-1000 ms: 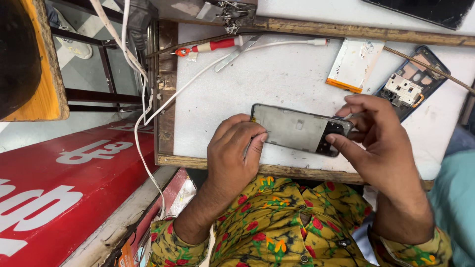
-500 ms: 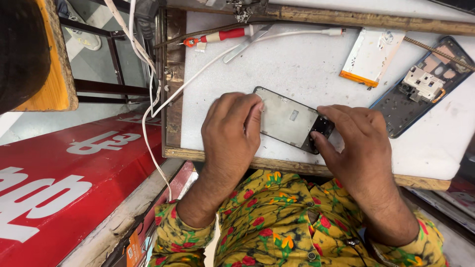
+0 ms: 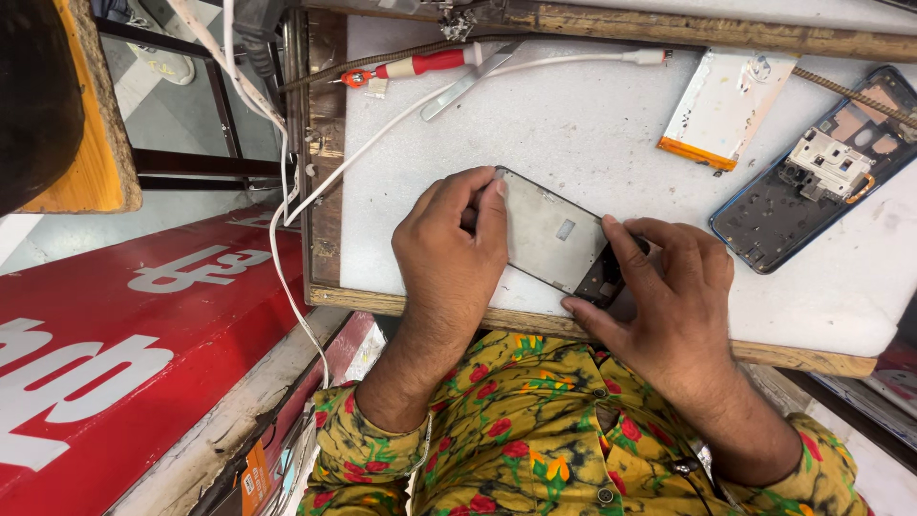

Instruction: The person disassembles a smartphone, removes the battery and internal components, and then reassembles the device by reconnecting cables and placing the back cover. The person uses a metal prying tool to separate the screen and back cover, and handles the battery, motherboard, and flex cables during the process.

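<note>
An opened phone body (image 3: 549, 234) with a grey metal inner plate lies tilted on the white work mat (image 3: 573, 124). My left hand (image 3: 449, 253) covers its left end, fingers curled over the edge. My right hand (image 3: 669, 296) grips its dark right end between thumb and fingers. Both hands hold the phone body just above the mat's near edge.
A flat battery (image 3: 723, 94) with an orange end lies at the back right. Beside it sits a dark phone frame (image 3: 812, 182) with exposed parts. A red-handled screwdriver (image 3: 420, 65), metal tweezers (image 3: 468, 86) and a white cable (image 3: 315, 191) lie at the back left. A red sign (image 3: 105, 334) is left.
The view has shifted and the phone body now lies more tilted. Both hands have stayed on its two ends, the left fingers reaching further over the top edge.
</note>
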